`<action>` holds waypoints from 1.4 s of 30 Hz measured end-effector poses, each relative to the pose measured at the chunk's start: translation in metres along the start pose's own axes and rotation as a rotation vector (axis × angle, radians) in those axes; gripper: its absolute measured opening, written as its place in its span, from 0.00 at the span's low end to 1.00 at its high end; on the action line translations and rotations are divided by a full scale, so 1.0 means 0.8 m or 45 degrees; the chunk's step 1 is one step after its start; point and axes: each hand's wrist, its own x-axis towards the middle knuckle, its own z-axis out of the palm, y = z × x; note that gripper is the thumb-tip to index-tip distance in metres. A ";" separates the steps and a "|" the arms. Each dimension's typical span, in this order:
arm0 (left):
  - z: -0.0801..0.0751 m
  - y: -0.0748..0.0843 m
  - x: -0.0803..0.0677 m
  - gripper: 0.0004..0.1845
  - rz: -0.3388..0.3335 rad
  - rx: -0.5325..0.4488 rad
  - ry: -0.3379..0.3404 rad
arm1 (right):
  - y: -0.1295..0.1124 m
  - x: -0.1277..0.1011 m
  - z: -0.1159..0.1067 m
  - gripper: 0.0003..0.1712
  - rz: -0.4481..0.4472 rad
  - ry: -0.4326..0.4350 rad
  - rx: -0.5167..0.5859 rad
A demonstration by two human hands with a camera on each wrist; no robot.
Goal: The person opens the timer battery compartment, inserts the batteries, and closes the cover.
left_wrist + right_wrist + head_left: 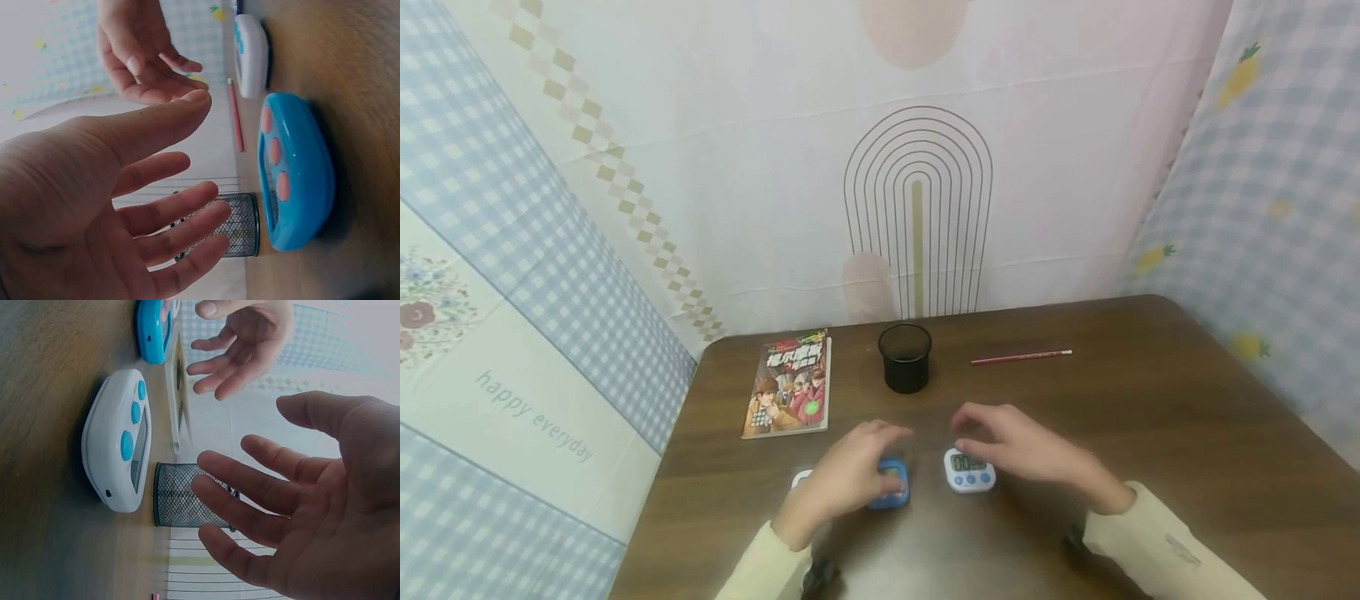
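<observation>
You had two small digital timers in front of you on the dark brown wooden table [1150,400]: one blue plastic timer with pink buttons [891,483] and one white plastic timer with blue buttons [969,471], lying side by side near your edge of the table. Your left hand [850,475] hovered above the blue timer with its fingers spread and relaxed, and it held nothing; the left wrist view showed a clear gap between the palm and the timer. Your right hand [1022,446] hovered in the same way just over the white timer, fingers loose and apart, also holding nothing. A small white thing [801,478] showed at the left of your left hand, but I could not tell what it was. Farther back stood one black mesh pen cup [906,357], with one colourful paperback book [787,383] at its left and one red pencil [1021,357] at its right.
</observation>
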 end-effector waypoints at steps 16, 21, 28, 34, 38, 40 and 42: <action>0.015 -0.004 0.003 0.35 0.000 0.116 -0.026 | 0.004 0.000 0.007 0.18 0.036 0.001 0.078; 0.018 -0.005 0.003 0.34 0.010 0.152 -0.052 | 0.002 0.000 0.006 0.17 0.030 0.008 0.083; 0.023 -0.003 0.001 0.37 0.018 0.193 -0.083 | 0.001 0.000 0.007 0.17 0.043 0.001 0.080; 0.026 -0.003 -0.002 0.39 0.025 0.265 -0.139 | 0.000 0.000 0.009 0.19 0.047 -0.002 0.071; 0.026 -0.004 -0.001 0.41 0.029 0.302 -0.149 | 0.000 0.001 0.009 0.19 0.035 0.000 0.073; 0.026 -0.004 -0.001 0.41 0.033 0.311 -0.146 | 0.000 0.002 0.009 0.18 0.030 0.000 0.075; 0.026 -0.004 -0.001 0.41 0.035 0.316 -0.144 | 0.000 0.003 0.009 0.18 0.031 -0.003 0.075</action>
